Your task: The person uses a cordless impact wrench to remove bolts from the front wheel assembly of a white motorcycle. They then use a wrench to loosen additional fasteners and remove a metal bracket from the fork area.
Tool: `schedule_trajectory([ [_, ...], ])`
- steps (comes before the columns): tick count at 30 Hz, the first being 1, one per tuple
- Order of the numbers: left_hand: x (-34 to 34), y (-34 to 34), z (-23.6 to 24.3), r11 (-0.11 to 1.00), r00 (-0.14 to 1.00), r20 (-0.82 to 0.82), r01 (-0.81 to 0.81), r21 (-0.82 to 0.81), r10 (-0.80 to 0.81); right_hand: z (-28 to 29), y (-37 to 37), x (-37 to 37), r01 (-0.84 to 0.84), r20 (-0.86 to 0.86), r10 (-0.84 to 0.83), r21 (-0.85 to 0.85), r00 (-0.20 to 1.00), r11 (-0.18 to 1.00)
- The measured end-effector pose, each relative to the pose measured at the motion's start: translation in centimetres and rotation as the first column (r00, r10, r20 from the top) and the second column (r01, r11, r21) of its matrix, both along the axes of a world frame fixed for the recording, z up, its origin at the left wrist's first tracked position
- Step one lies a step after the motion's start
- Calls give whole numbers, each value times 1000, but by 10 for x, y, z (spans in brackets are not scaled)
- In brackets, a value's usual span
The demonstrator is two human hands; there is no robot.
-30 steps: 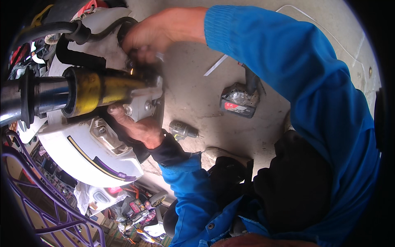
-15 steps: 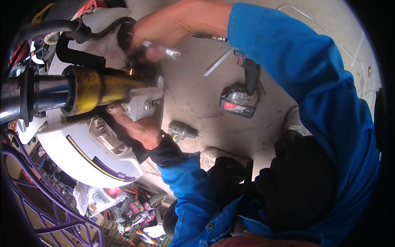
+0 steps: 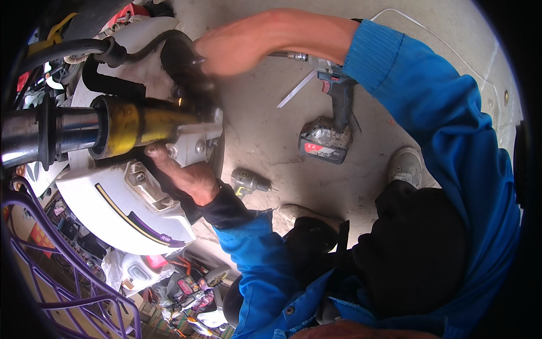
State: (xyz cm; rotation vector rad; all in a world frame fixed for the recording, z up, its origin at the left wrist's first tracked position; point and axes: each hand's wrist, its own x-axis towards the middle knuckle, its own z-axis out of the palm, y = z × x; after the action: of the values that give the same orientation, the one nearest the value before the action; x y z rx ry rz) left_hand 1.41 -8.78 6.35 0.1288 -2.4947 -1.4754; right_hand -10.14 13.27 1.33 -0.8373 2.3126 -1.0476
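My left hand (image 3: 189, 178) reaches in between a yellow fork tube (image 3: 132, 127) and a white fender (image 3: 121, 217) with purple and gold stripes. Its thumb lies along the fender's bracket (image 3: 197, 144), while the other fingers are hidden below. My right hand (image 3: 228, 53) is above the fork's far side, beside a black rubber-covered part (image 3: 178, 53). Motion smears this hand and its fingertips are out of sight. Only a glint of the wrench (image 3: 197, 60) shows at the fingers. A black cable (image 3: 149, 53) curves past them.
On the concrete floor lie a cordless impact driver (image 3: 330, 116), a smaller drill (image 3: 248, 181) and a white strip (image 3: 296, 88). My shoes (image 3: 405, 166) are close to the tools. Purple metal bars (image 3: 56, 257) and clutter (image 3: 189, 285) fill the lower left.
My right hand has swung round: the wrench, plainly seen across its fingers before, is now almost hidden. The right forearm has shifted slightly right. My left hand keeps its place.
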Motion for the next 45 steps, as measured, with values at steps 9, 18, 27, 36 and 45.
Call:
schedule_trajectory([
  [9, -1, -11, -4, 994, 994, -62, 81, -74, -86, 8, -13, 14, 297, 20, -327, -473, 945, 830],
  [18, -5, -5, -1, 994, 993, -84, 75, -85, -82, -10, -36, 18, 395, 86, -475, -693, 876, 603],
  [27, -4, 20, 6, 978, 999, -29, -24, 207, 31, -9, -34, 18, 418, 191, -388, -615, 902, 668],
  [36, -3, 20, 7, 979, 998, -16, -53, 195, 57, -12, -35, 23, 404, 163, -386, -588, 908, 701],
  [45, -2, 19, 5, 966, 996, -8, -84, 246, 88, -12, -46, 25, 522, 277, -450, -572, 849, 633],
])
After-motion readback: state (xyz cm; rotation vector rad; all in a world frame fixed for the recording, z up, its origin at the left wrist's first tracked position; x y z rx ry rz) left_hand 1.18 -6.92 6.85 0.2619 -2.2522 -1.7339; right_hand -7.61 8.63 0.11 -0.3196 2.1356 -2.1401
